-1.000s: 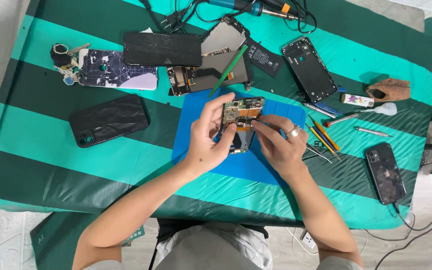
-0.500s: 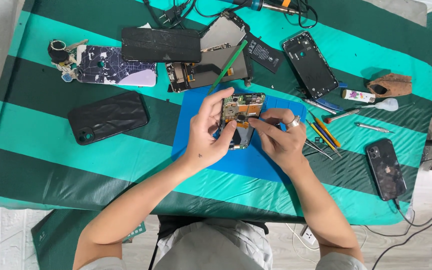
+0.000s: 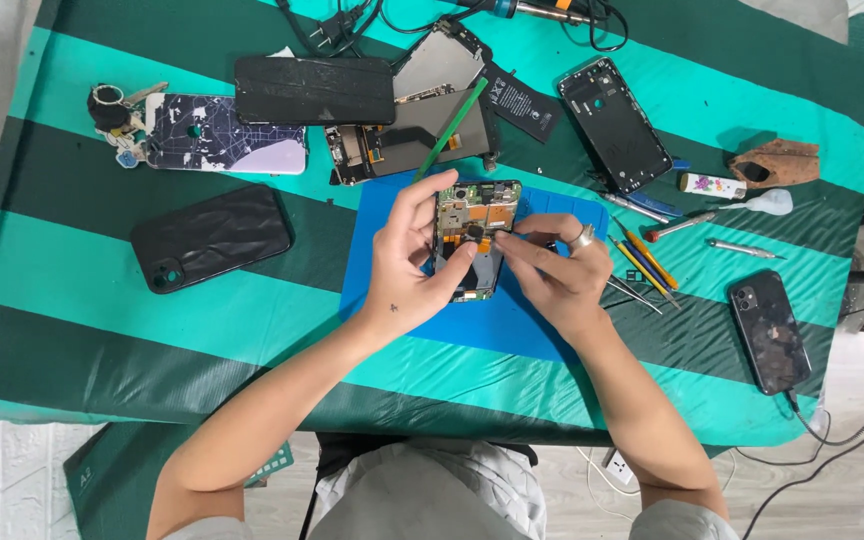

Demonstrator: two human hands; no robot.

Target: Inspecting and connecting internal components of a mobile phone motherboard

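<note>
Black phone case [image 3: 212, 237], cracked phone [image 3: 226, 133], screwdrivers [image 3: 642, 255] on striped cloth [image 3: 72, 290].

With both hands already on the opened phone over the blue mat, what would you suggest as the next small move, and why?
Probably a gentle lift at the middle of the opened phone: the right hand has its fingertips pinched there, and the left hand grips the phone's side, steadying it above the blue mat.

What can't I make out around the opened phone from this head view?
- Opened phone: its middle is hidden by the left hand and right hand.
- Board parts: too small to tell.
- Soldering iron: cut off by the top edge.
</note>
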